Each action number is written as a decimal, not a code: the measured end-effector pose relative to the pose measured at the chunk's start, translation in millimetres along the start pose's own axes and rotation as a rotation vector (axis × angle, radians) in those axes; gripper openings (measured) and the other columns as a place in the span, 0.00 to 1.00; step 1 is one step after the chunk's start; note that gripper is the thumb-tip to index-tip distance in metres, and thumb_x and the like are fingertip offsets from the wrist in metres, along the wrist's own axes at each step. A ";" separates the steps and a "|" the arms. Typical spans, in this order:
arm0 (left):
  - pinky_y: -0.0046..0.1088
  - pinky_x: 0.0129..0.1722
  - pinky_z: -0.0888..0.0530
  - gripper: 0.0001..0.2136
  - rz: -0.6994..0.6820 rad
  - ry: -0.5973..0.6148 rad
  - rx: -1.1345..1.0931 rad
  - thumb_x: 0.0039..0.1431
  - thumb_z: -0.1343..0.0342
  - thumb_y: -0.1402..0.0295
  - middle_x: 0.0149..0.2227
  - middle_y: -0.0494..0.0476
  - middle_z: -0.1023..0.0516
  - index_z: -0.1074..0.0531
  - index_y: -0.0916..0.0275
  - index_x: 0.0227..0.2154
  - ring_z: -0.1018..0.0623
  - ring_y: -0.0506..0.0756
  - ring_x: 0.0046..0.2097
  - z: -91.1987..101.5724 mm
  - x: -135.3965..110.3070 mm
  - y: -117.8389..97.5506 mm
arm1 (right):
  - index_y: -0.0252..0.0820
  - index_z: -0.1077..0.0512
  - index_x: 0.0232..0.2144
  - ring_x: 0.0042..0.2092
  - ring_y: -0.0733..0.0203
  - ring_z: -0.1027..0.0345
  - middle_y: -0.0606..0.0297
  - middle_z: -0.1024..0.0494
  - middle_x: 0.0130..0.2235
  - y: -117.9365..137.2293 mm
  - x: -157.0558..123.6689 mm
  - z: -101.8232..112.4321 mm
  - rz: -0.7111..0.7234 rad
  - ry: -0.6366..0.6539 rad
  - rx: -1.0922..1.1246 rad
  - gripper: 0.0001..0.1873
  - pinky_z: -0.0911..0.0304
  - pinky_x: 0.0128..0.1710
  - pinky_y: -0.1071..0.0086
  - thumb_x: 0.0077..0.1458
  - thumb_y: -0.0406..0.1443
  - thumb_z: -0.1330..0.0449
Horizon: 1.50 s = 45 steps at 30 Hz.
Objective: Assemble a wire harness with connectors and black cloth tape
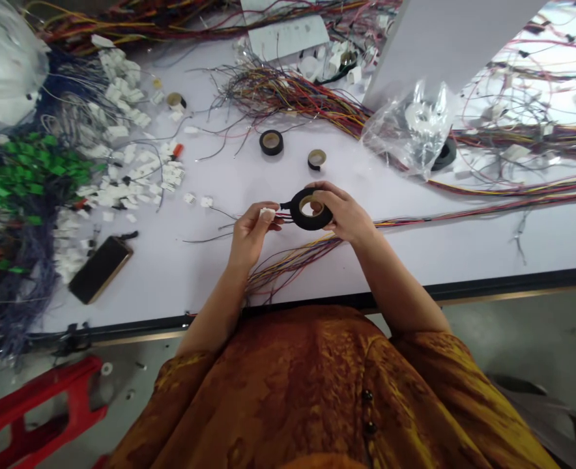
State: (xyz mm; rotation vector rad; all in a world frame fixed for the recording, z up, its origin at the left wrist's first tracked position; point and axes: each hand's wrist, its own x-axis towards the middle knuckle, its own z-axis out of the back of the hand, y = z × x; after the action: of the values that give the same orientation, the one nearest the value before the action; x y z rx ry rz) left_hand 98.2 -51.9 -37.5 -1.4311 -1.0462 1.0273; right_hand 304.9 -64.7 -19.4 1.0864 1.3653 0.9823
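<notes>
My right hand (pixel 345 212) is closed around a roll of black tape (pixel 310 209), held just above the white table (pixel 415 247). A short strip of tape runs from the roll to my left hand (pixel 251 233). My left hand pinches a small white connector (pixel 267 213) at the end of a bundle of coloured wires (pixel 292 259). The bundle trails under both hands toward the table's front edge and off to the right.
Two more tape rolls (pixel 271 142) (pixel 316 159) lie behind my hands. A dark phone (pixel 101 268) rests front left. White connectors (pixel 122 176), green parts (pixel 28 176), wire heaps and a clear plastic bag (pixel 412 130) crowd the table. A red stool (pixel 38 404) stands below left.
</notes>
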 end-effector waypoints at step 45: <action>0.19 0.19 0.28 0.13 -0.074 0.096 0.302 0.59 0.38 0.55 0.50 0.60 0.20 0.21 0.60 0.38 0.22 0.46 0.28 -7.9 -2.7 -41.2 | 0.42 0.45 0.62 0.44 0.54 0.29 0.54 0.28 0.48 -54.3 -71.9 -62.2 0.424 0.009 -0.609 0.29 0.29 0.44 0.60 0.59 0.33 0.47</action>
State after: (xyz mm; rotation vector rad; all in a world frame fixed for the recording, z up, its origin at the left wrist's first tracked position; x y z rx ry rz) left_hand 102.0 -53.2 4.3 -1.1752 -0.8291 1.0057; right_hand 238.6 -146.4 -49.7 0.9044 0.7574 1.5848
